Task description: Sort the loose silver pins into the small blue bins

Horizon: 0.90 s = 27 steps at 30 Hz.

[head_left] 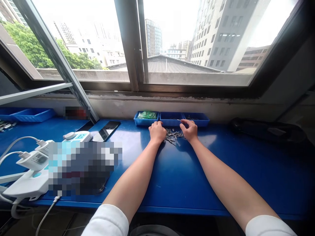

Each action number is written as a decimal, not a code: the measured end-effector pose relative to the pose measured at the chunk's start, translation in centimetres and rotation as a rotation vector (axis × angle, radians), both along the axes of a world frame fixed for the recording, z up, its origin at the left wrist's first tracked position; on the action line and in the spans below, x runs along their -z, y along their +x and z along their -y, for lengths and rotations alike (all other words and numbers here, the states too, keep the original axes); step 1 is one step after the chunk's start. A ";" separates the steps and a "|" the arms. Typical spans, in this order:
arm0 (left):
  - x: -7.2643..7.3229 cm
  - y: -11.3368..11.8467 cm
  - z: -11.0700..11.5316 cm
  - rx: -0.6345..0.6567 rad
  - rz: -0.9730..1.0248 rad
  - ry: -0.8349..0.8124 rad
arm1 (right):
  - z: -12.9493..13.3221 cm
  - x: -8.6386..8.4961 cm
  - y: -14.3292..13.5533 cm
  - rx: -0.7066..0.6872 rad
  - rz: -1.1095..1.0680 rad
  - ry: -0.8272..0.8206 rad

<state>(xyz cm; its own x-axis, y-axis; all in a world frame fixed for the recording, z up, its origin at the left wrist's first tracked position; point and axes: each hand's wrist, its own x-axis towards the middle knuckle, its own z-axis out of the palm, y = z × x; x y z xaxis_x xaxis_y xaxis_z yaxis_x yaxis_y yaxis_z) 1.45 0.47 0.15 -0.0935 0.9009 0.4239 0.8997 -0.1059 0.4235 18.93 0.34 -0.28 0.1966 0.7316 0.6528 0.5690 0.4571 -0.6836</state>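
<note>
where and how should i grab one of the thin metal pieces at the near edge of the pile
Probably pinch a near-edge piece mid-length, coming from above on the near side: it is slim and lies low, with the left hand and right hand flanking the pile.

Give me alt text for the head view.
A person's left hand and right hand flank a pile of small metal pieces on a blue table, the right apparently pinching one thin piece by three blue bins. A phone and a white power strip lie to the left; a window stands behind.
</note>
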 end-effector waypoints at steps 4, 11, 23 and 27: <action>0.1 0.1 0.1 -0.002 -0.032 -0.050 | -0.3 0.3 -0.1 0.029 0.098 -0.025; 0.0 0.2 0.2 0.012 -0.067 -0.115 | -0.6 0.5 0.0 0.087 0.129 -0.065; 0.1 0.2 0.1 0.023 -0.088 -0.134 | -1.2 0.3 0.9 0.298 0.109 -0.123; 0.2 0.2 0.1 0.043 -0.082 -0.125 | -1.7 0.9 1.5 0.275 0.112 -0.139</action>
<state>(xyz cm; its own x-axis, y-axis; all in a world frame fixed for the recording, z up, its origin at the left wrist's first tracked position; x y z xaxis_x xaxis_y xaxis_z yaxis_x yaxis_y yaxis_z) 1.69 0.37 -0.08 -0.0237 0.9497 0.3124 0.9275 -0.0958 0.3614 20.45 2.02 -1.18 0.3318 0.7445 0.5793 0.7336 0.1823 -0.6546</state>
